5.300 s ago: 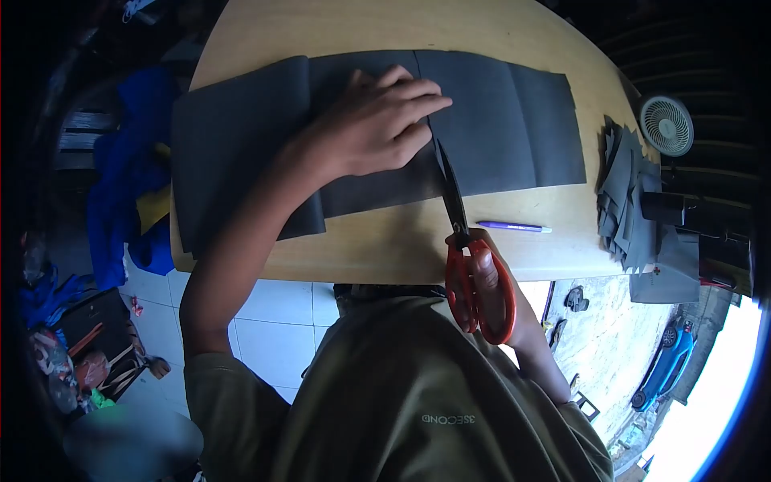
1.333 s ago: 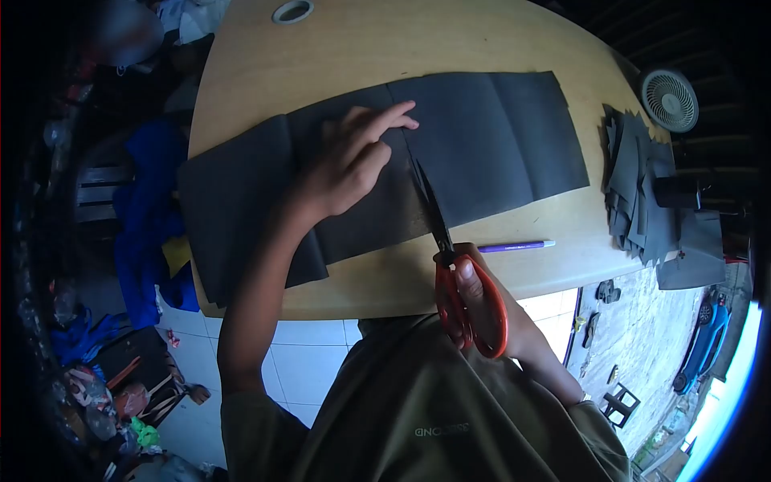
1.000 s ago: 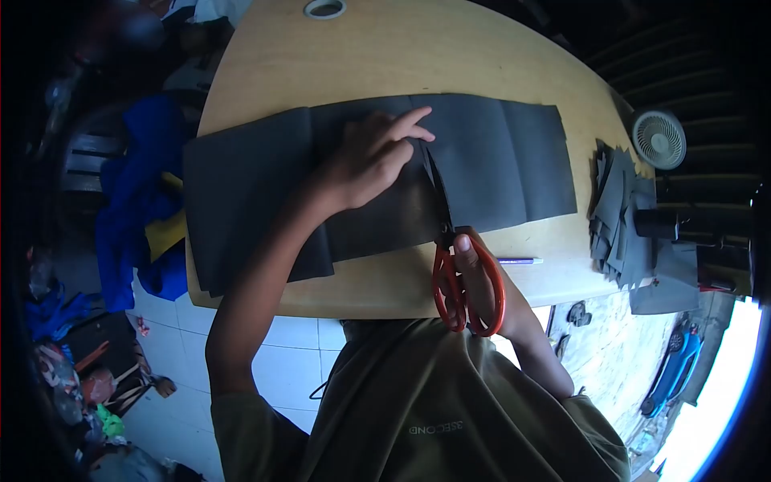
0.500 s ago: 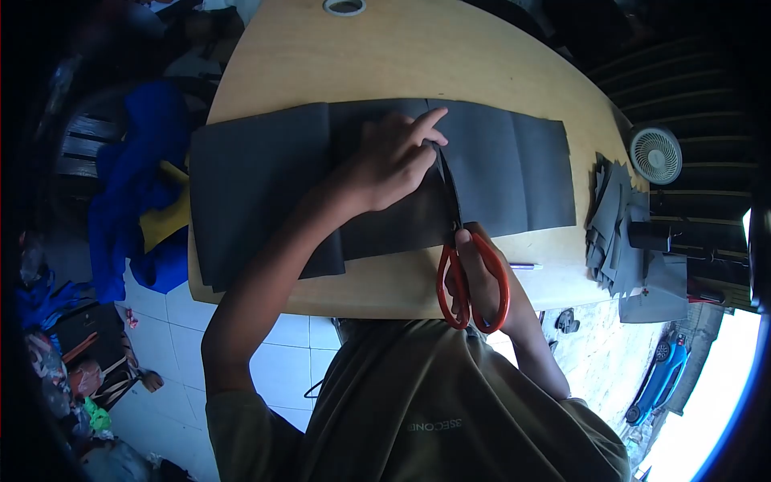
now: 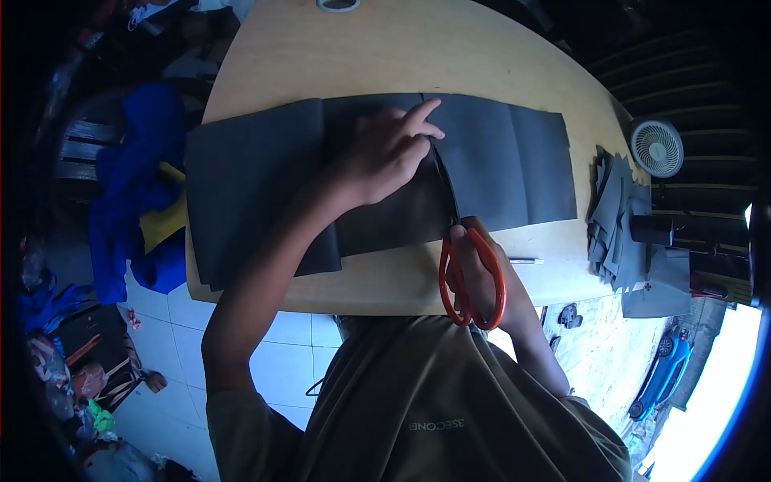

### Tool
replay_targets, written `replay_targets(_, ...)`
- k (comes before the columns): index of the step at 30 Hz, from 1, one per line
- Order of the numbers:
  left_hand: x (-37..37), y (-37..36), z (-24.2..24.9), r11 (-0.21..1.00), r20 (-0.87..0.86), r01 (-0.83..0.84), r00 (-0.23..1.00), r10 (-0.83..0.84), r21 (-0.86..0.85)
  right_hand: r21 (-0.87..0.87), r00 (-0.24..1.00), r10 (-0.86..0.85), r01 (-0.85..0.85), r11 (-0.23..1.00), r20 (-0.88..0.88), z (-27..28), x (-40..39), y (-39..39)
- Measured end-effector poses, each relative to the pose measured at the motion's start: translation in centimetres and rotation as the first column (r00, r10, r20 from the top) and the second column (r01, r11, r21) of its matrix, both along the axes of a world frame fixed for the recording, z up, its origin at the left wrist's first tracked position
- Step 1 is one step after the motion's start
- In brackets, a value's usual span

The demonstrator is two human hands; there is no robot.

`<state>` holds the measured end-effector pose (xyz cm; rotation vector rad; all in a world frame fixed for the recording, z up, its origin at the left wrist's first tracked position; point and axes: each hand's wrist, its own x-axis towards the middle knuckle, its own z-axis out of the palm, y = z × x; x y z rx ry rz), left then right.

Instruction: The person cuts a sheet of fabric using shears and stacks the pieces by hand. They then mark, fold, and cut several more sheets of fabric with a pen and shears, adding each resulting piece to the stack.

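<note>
I see the dark sheet (image 5: 482, 161) along the table's (image 5: 385, 56) near edge, reaching its near-left corner. The left hand (image 5: 389, 157) rests on it, fingers loosely open; the right hand (image 5: 478, 277) grips the scissors (image 5: 449, 195) by their handles. The sheet seems light, bendable and easily creased, perhaps paper; I'd press it flat beside the blades, fingers clear.

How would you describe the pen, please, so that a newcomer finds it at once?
Start with the big wooden table and follow its near edge to the right hand, which holds the red-handled scissors. The pen lies flat just beside that hand, toward the pile of cut dark pieces. Unlike these neighbours, it is a thin, pale stick with some purple.
</note>
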<state>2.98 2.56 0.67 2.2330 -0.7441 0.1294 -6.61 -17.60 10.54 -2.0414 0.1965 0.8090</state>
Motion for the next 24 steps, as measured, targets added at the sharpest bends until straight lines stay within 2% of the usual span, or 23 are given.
replay_targets(3,0.0,-0.1,-0.2,0.997,0.056,-0.018,0.998,0.014,0.069,0.009,0.993,0.034,-0.035,0.999,0.115,-1.1,-0.4,-0.5)
replay_targets(6,0.1,-0.2,-0.3,0.999,0.083,-0.016,0.996,0.012,0.049,0.001,0.989,0.024,-0.025,1.0,0.148,-1.3,-0.5,-0.3)
replay_targets(15,0.2,0.0,-0.4,1.0,0.021,0.011,1.0,-0.011,-0.002,0.051,0.985,0.022,-0.031,0.998,0.171,-2.0,-0.9,-0.3)
replay_targets(18,0.0,0.0,-0.3,1.0,0.051,-0.002,0.999,0.001,0.011,0.029,0.96,0.059,-0.069,0.997,0.273,-2.9,-1.3,-0.5)
replay_targets(24,-0.2,-0.1,0.5,0.999,-0.046,-0.005,0.999,0.003,-0.039,0.012,0.971,0.039,-0.043,0.999,0.237,-2.6,-2.1,-0.8)
